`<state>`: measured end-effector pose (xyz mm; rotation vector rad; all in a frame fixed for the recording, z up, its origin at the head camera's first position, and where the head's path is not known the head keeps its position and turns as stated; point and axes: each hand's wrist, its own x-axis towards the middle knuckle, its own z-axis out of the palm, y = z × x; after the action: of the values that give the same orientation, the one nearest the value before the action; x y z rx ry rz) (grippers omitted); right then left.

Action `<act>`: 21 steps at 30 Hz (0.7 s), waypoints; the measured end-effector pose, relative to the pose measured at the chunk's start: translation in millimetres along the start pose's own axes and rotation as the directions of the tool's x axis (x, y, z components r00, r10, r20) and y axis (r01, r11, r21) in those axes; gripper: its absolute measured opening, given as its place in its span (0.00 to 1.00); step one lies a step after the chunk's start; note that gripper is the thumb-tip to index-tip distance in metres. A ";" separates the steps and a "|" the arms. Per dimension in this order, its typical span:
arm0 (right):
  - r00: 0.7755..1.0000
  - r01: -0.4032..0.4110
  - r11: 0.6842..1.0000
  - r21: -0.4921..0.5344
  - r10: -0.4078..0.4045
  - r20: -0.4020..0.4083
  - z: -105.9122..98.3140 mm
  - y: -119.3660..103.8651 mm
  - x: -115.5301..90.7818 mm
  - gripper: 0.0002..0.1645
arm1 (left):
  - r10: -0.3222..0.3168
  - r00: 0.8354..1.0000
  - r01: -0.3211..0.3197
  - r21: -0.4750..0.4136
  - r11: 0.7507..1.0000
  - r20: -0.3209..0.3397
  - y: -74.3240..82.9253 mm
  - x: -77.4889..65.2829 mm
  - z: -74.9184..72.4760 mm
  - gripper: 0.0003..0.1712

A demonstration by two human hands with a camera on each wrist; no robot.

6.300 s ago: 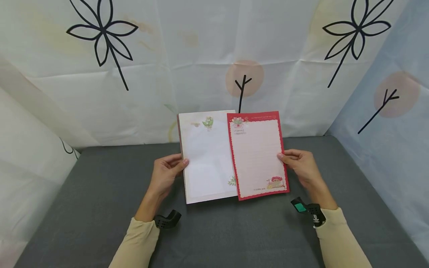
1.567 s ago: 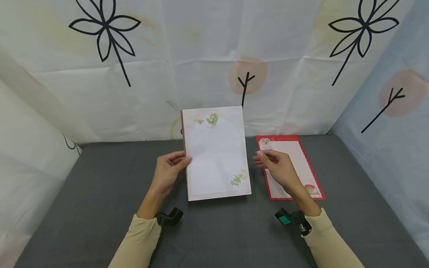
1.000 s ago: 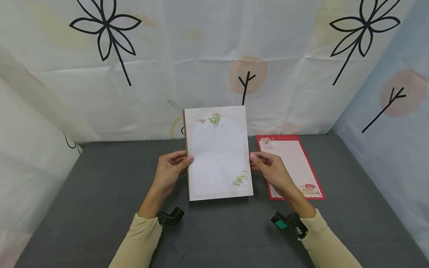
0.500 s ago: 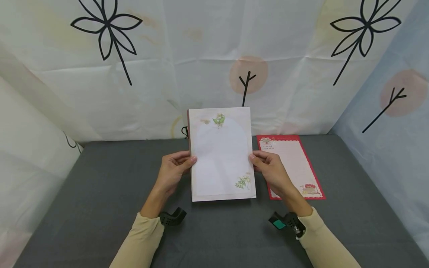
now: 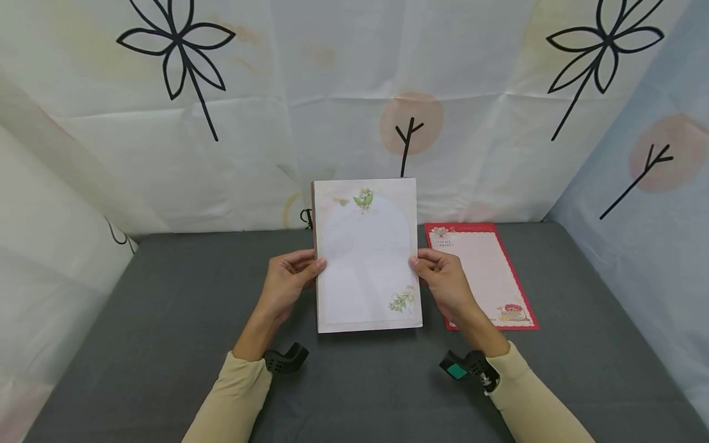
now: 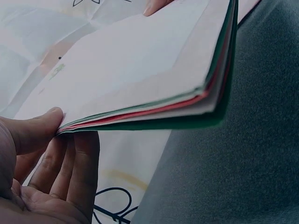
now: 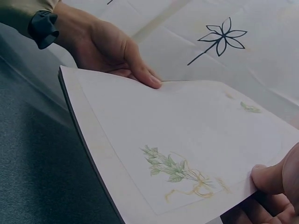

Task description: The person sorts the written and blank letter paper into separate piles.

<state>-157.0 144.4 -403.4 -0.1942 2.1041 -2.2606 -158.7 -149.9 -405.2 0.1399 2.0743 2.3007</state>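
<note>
A stack of letter paper [image 5: 365,258] is held up in front of me, its top sheet white with green flower prints. My left hand [image 5: 285,283] pinches its left edge, thumb on the front and fingers behind. At the right edge my right hand [image 5: 443,283] pinches it the same way, seen too in the right wrist view with the thumb [image 7: 268,178] on the sheet. Green, red and white layers show along the stack's edge [image 6: 187,105] in the left wrist view. A red-bordered sheet [image 5: 487,271] lies on the table to the right, partly behind my right hand.
A dark grey cloth [image 5: 183,344] covers the table. White fabric [image 5: 310,111] with black flower outlines hangs behind it, and a bluish panel [image 5: 653,258] stands at the right. A black cord [image 5: 116,237] shows at the back left corner.
The red-bordered sheet, earlier held by my right hand over the stack, now lies on the table. My right hand has come back left to the stack's edge, and the stack has shifted slightly right.
</note>
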 end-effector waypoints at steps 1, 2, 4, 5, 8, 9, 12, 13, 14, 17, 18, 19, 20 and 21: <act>1.000 0.002 1.000 -0.001 -0.002 -0.006 0.5 0.7 -0.2 0.18 | 0.000 1.000 0.000 0.003 1.000 -0.002 0.2 -0.1 -0.1 0.19; 1.000 0.001 1.000 0.002 -0.001 -0.014 1.3 1.6 -0.3 0.18 | 0.002 1.000 -0.002 0.005 1.000 -0.003 0.3 0.0 -0.2 0.19; 1.000 -0.004 1.000 0.008 0.004 -0.027 3.3 3.0 -0.6 0.18 | 0.005 1.000 -0.004 0.019 1.000 -0.011 0.8 -0.1 -0.4 0.19; 1.000 -0.007 1.000 0.006 0.007 -0.028 4.1 4.0 -0.6 0.18 | 0.005 1.000 -0.005 0.030 1.000 -0.017 1.1 -0.1 -0.6 0.19; 0.999 -0.017 1.000 0.006 0.017 -0.035 7.2 6.2 -0.9 0.18 | 0.009 0.999 -0.006 0.068 0.998 -0.037 1.5 -0.2 -1.3 0.19; 0.999 -0.018 1.000 0.003 0.018 -0.039 8.1 6.8 -0.9 0.17 | 0.009 0.999 -0.006 0.083 0.997 -0.044 1.8 -0.3 -1.5 0.19; 0.998 -0.023 1.000 -0.003 0.023 -0.053 9.8 8.3 -0.4 0.17 | 0.013 0.998 -0.007 0.111 0.994 -0.054 2.1 -0.4 -1.8 0.18; 0.998 -0.023 1.000 -0.006 0.023 -0.057 10.2 8.8 -0.4 0.17 | 0.016 0.998 -0.009 0.119 0.993 -0.057 2.6 -0.5 -1.4 0.18; 0.998 -0.026 1.000 -0.005 0.026 -0.062 10.4 9.5 -0.2 0.16 | 0.018 0.998 -0.010 0.126 0.992 -0.060 2.5 -0.6 -1.3 0.18; 0.998 -0.029 1.000 -0.009 0.028 -0.061 10.7 10.7 -0.5 0.16 | 0.028 0.997 -0.014 0.170 0.985 -0.078 2.2 -1.2 -0.8 0.19; 0.998 -0.028 1.000 -0.007 0.028 -0.061 10.8 11.0 -0.6 0.16 | 0.030 0.996 -0.014 0.184 0.983 -0.084 2.5 -1.7 -0.4 0.19; 0.998 -0.029 1.000 -0.005 0.028 -0.061 10.9 11.3 -0.7 0.16 | 0.031 0.995 -0.012 0.199 0.980 -0.091 2.3 -1.7 -0.3 0.20; 0.998 -0.030 1.000 -0.001 0.030 -0.060 11.0 11.5 -0.7 0.16 | 0.031 0.995 -0.010 0.210 0.978 -0.096 2.6 -2.1 -0.1 0.20; 0.998 -0.031 1.000 -0.002 0.031 -0.059 11.1 11.5 -0.9 0.16 | 0.031 0.994 -0.008 0.220 0.975 -0.103 2.5 -2.2 0.1 0.20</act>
<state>-155.3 132.7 -414.1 -0.0958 2.1231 -2.2735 -156.3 -150.3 -402.8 0.0457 2.3866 2.1257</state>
